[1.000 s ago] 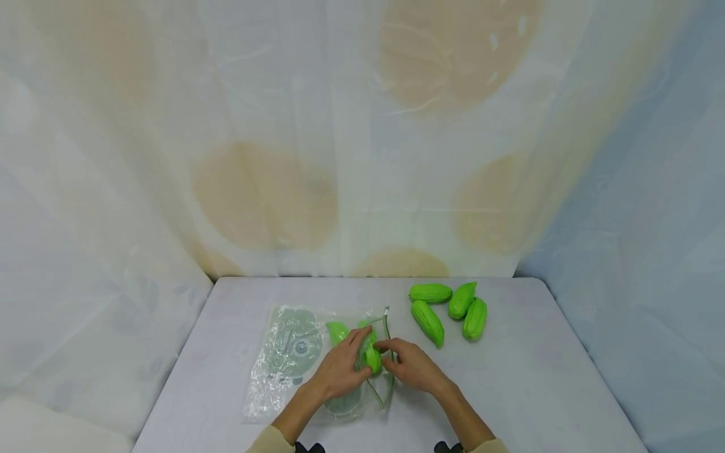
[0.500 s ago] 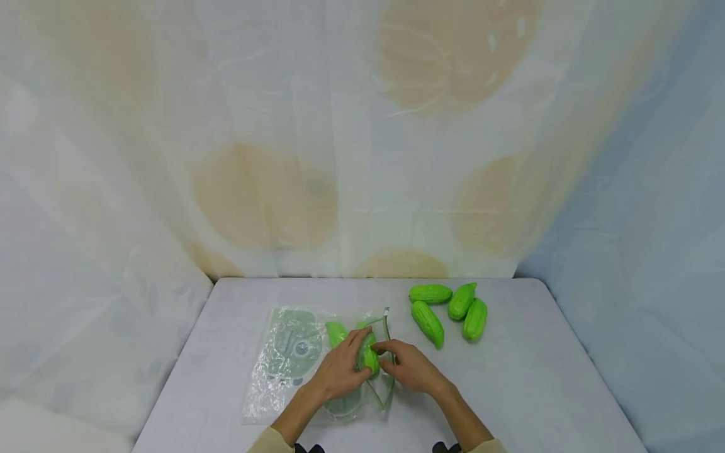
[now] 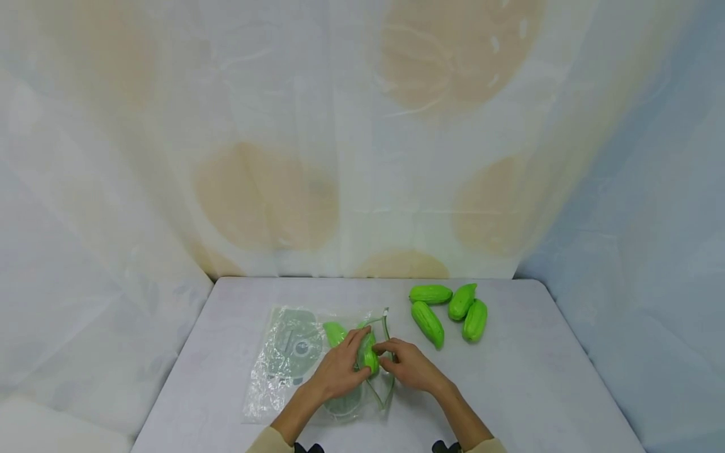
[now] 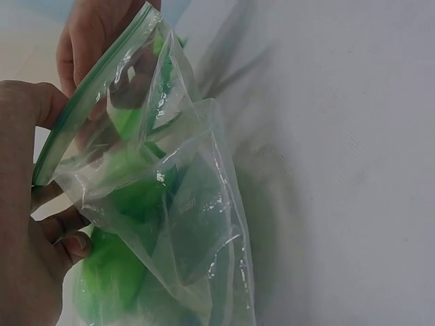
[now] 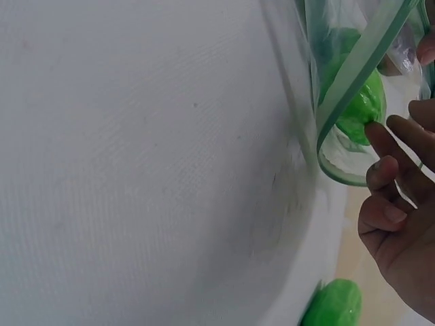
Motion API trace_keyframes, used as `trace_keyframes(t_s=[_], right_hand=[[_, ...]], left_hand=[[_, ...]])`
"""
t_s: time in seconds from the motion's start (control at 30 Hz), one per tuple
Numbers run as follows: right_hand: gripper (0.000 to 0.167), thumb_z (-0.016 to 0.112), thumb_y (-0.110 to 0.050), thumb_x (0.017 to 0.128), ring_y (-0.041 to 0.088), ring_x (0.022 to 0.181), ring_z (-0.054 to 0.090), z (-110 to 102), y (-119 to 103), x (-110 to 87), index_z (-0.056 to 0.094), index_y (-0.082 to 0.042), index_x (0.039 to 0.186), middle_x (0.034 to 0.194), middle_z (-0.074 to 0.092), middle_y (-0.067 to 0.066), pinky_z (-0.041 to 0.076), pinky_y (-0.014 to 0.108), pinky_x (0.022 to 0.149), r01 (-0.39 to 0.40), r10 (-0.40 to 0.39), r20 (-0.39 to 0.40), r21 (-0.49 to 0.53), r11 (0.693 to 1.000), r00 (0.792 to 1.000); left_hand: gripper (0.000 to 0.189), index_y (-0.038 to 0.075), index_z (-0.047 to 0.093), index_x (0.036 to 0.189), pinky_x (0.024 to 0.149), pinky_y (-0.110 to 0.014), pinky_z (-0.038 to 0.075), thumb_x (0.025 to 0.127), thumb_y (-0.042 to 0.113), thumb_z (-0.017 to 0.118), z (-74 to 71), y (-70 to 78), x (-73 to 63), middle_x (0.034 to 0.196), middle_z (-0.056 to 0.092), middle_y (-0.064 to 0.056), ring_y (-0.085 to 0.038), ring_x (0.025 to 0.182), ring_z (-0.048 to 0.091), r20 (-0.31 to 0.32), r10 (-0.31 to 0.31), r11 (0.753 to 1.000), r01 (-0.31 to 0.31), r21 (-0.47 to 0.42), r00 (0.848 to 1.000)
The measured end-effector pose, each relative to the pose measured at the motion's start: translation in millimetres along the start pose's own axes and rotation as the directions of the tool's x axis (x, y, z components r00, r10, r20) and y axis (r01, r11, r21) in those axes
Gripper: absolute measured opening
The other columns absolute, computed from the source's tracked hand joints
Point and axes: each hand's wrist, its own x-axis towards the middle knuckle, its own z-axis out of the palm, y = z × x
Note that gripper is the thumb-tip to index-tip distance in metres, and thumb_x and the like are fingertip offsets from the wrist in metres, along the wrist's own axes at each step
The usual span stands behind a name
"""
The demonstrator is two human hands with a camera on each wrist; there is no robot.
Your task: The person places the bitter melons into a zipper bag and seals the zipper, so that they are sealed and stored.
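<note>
A clear zip bag (image 3: 266,396) with a green zip edge (image 4: 85,98) lies across the left half of the table. Inside it, one bright green bitter melon (image 3: 334,332) rests further in. A second bitter melon (image 3: 370,360) lies in the bag's open mouth. My left hand (image 3: 338,370) holds the bag's mouth, fingers and thumb about the zip edge. My right hand (image 3: 415,366) is at the mouth, its fingers loosely bent; in the right wrist view a fingertip touches the end of the bitter melon (image 5: 363,109). My left hand partly covers both melons in the head view.
Several more bitter melons (image 3: 428,324) lie in a loose group at the table's back right, beyond my right hand. White sheeting (image 3: 362,157) with tan round prints hangs behind the table (image 3: 538,377), and more sheeting lines both sides.
The bitter melon at the mouth has slid slightly left, further into the bag, and the inner one has shifted slightly left too. My hands stay almost where they were.
</note>
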Motion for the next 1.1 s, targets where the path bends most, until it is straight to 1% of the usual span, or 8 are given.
trace_keyframes(t_s=[0.07, 0.13, 0.23, 0.3, 0.53, 0.67, 0.83, 1.1], right_hand=[[0.034, 0.057, -0.019, 0.102, 0.008, 0.084, 0.058, -0.6, -0.2, -0.3, 0.063, -0.012, 0.135, 0.123, 0.068, 0.005, 0.050, 0.026, 0.069, -0.007, 0.007, 0.003, 0.024, 1.000, 1.000], [0.035, 0.057, -0.018, 0.102, 0.011, 0.089, 0.062, -0.3, 0.1, -0.1, 0.062, -0.012, 0.135, 0.125, 0.068, 0.005, 0.051, 0.027, 0.072, -0.013, 0.012, 0.010, 0.045, 0.999, 1.000], [0.035, 0.057, -0.019, 0.102, 0.015, 0.098, 0.064, 1.0, 0.8, -0.1, 0.062, -0.012, 0.135, 0.126, 0.068, 0.005, 0.052, 0.027, 0.076, -0.014, 0.013, 0.018, 0.062, 0.998, 1.000], [0.034, 0.057, -0.020, 0.102, 0.015, 0.100, 0.064, 1.5, 1.1, -0.5, 0.063, -0.012, 0.135, 0.125, 0.069, 0.005, 0.052, 0.027, 0.077, -0.012, 0.011, 0.018, 0.065, 0.998, 1.000], [0.034, 0.058, -0.020, 0.101, 0.007, 0.086, 0.061, 1.4, 2.5, -1.0, 0.063, -0.014, 0.134, 0.123, 0.069, 0.006, 0.051, 0.026, 0.069, -0.010, 0.010, 0.008, 0.055, 0.998, 1.000], [0.035, 0.058, -0.022, 0.101, 0.007, 0.086, 0.060, 1.8, 2.9, -0.5, 0.062, -0.013, 0.134, 0.123, 0.069, 0.007, 0.051, 0.026, 0.069, -0.008, 0.008, 0.008, 0.054, 0.998, 1.000], [0.035, 0.058, -0.022, 0.101, 0.008, 0.085, 0.060, 1.6, 1.4, -0.8, 0.062, -0.013, 0.135, 0.122, 0.069, 0.008, 0.051, 0.026, 0.069, -0.013, 0.013, 0.002, 0.051, 0.999, 1.000], [0.034, 0.058, -0.018, 0.101, 0.012, 0.087, 0.061, 1.4, -0.5, -3.5, 0.062, -0.012, 0.134, 0.119, 0.070, 0.007, 0.050, 0.026, 0.071, -0.012, 0.013, -0.016, 0.049, 0.999, 1.000]], left_hand=[[0.081, 0.022, 0.027, 0.159, 0.080, -0.035, 0.053, 0.088, 0.032, 0.065, 0.1, 0.7, 1.3, 0.151, 0.044, 0.000, -0.011, 0.094, 0.057, 0.001, 0.000, 1.000, 0.000, -0.003, 1.000], [0.079, 0.022, 0.028, 0.159, 0.077, -0.034, 0.052, 0.088, 0.033, 0.063, 0.5, 1.1, 2.2, 0.150, 0.044, 0.000, -0.011, 0.092, 0.056, 0.004, 0.003, 1.000, -0.003, -0.015, 1.000], [0.078, 0.021, 0.029, 0.158, 0.077, -0.033, 0.052, 0.088, 0.033, 0.062, 1.5, 0.6, 3.2, 0.149, 0.044, 0.000, -0.010, 0.093, 0.056, 0.003, 0.007, 1.000, -0.007, -0.020, 1.000], [0.079, 0.020, 0.030, 0.158, 0.076, -0.032, 0.052, 0.087, 0.032, 0.063, 1.7, -0.2, 2.8, 0.149, 0.044, -0.001, -0.010, 0.089, 0.055, 0.005, 0.007, 1.000, -0.007, -0.022, 1.000], [0.080, 0.013, 0.032, 0.157, 0.071, -0.026, 0.049, 0.087, 0.032, 0.064, 0.3, -0.9, 3.8, 0.148, 0.045, -0.002, -0.009, 0.084, 0.053, 0.011, -0.002, 0.999, 0.002, -0.032, 1.000], [0.079, 0.013, 0.033, 0.157, 0.071, -0.027, 0.049, 0.087, 0.032, 0.064, -0.1, -0.8, 4.7, 0.147, 0.046, -0.002, -0.009, 0.084, 0.054, 0.013, -0.002, 0.999, 0.002, -0.032, 1.000], [0.078, 0.013, 0.033, 0.156, 0.075, -0.030, 0.051, 0.087, 0.032, 0.064, 0.5, -1.9, 5.6, 0.148, 0.046, -0.002, -0.010, 0.086, 0.054, 0.010, 0.005, 1.000, -0.005, -0.021, 1.000], [0.079, 0.013, 0.033, 0.156, 0.072, -0.030, 0.050, 0.086, 0.031, 0.065, 0.4, -0.9, 5.2, 0.148, 0.046, -0.002, -0.010, 0.082, 0.053, 0.011, 0.005, 0.999, -0.005, -0.035, 1.000]])
